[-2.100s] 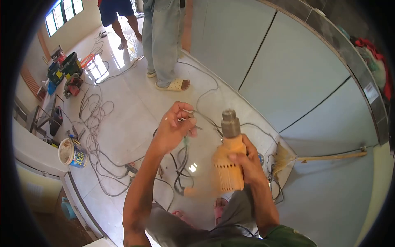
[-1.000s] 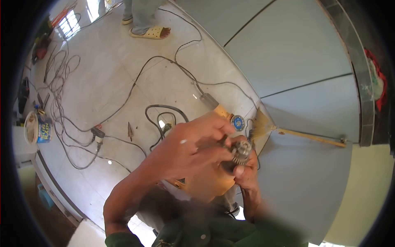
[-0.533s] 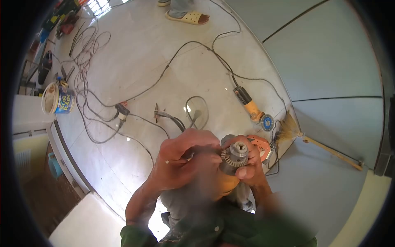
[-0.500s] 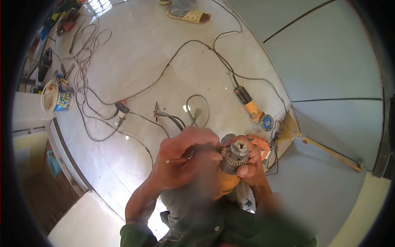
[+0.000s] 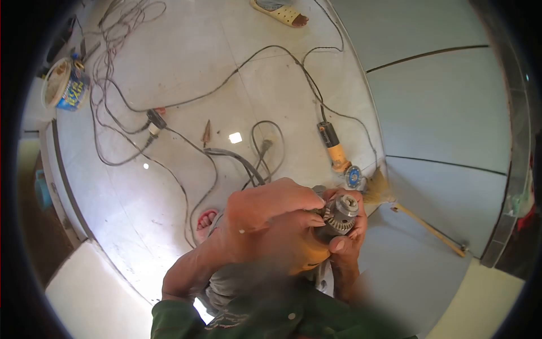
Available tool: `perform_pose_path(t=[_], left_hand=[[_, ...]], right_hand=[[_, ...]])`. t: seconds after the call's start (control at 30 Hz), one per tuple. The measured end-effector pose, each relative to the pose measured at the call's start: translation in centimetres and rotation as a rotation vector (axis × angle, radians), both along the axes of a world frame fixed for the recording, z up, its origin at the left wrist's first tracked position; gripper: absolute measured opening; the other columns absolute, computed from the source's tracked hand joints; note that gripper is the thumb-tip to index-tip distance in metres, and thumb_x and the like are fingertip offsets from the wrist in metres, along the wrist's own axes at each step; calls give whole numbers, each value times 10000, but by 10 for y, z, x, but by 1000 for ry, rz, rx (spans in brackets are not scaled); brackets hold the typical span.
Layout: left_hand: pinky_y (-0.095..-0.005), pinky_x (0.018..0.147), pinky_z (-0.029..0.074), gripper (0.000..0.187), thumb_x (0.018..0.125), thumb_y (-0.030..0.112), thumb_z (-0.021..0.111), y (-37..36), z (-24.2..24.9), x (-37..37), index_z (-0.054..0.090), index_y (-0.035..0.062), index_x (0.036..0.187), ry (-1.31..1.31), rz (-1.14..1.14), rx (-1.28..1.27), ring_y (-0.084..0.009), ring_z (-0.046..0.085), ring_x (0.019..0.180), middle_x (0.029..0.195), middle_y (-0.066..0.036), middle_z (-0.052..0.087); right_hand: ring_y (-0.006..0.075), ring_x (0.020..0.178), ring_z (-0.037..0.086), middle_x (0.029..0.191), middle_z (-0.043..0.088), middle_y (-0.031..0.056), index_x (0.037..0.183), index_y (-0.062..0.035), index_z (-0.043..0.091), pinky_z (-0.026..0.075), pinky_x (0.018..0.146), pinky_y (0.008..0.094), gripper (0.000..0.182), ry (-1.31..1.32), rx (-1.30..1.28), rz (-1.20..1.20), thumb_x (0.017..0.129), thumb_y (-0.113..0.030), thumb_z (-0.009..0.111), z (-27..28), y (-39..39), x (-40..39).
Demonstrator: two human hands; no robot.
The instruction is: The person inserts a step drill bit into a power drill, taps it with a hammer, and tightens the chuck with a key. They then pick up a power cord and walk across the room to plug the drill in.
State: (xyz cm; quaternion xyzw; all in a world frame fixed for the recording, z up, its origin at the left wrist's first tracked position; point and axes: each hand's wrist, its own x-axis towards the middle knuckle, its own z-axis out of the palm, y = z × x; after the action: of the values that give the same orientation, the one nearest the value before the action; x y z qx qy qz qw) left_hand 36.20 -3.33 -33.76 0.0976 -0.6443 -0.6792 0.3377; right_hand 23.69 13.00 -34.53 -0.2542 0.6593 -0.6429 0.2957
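Note:
A yellow-bodied drill (image 5: 310, 259) points up toward me, its grey toothed chuck (image 5: 342, 216) at the top. My right hand (image 5: 351, 240) is wrapped round the chuck, the thumb in front and the fingers behind. From the left side, my left hand (image 5: 271, 210) pinches a small metal piece against the chuck's gear ring. It looks like a chuck key, mostly hidden by the fingers. The lower part of the drill is blurred and partly covered by my left forearm.
Beyond my hands lies an angle grinder (image 5: 337, 151) with a blue disc. A broom (image 5: 426, 226) lies to the right, by grey panels (image 5: 435, 113). Cables and a connector (image 5: 154, 121) cross the tiled floor. At left stands a paint bucket (image 5: 70, 90); another person's sandal (image 5: 279, 13) shows at the top.
The view has shifted, and my bare toes now show at left. My left hand has turned at the chuck, its back now more to the top. Both hands keep their holds.

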Motion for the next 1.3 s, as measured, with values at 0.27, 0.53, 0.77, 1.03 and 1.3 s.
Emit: perform_pose_path(t=[0.27,0.53,0.77,1.03,1.3], left_hand=[[-257,681,495,211,781,-53,684,-1,-2,-8,613,-15,975,194,134,395,-141,625,801,894,-122,645],[-251,736,481,217,863,8,604,-8,-10,-9,568,-22,1075,-113,47,225,-92,583,839,896,-61,614],[-288,597,493,377,751,189,769,-9,35,2,599,60,1062,-269,-244,163,-168,639,702,813,-91,642],[-279,583,481,453,669,207,828,-23,55,-15,610,111,1054,-369,-460,112,-186,637,672,752,-72,636],[-259,609,469,456,634,140,832,-13,39,-13,652,106,1051,-364,-534,216,-178,622,697,842,-76,674]], right_hand=[[276,827,635,1019,580,163,1072,23,495,536,738,386,749,-88,68,-165,654,-518,802,13,-9,15],[280,749,650,1024,587,191,1142,39,487,548,619,348,821,-226,18,141,608,-480,831,11,-1,4],[213,977,593,1081,590,145,1198,31,487,466,870,325,765,-212,33,150,635,-329,861,37,-16,20],[182,985,582,1077,597,123,1078,36,565,445,866,308,575,-439,136,324,671,-259,844,43,-8,-7],[192,1054,561,1109,578,125,1113,42,566,430,900,328,730,-326,4,331,618,-402,867,47,-6,8]])
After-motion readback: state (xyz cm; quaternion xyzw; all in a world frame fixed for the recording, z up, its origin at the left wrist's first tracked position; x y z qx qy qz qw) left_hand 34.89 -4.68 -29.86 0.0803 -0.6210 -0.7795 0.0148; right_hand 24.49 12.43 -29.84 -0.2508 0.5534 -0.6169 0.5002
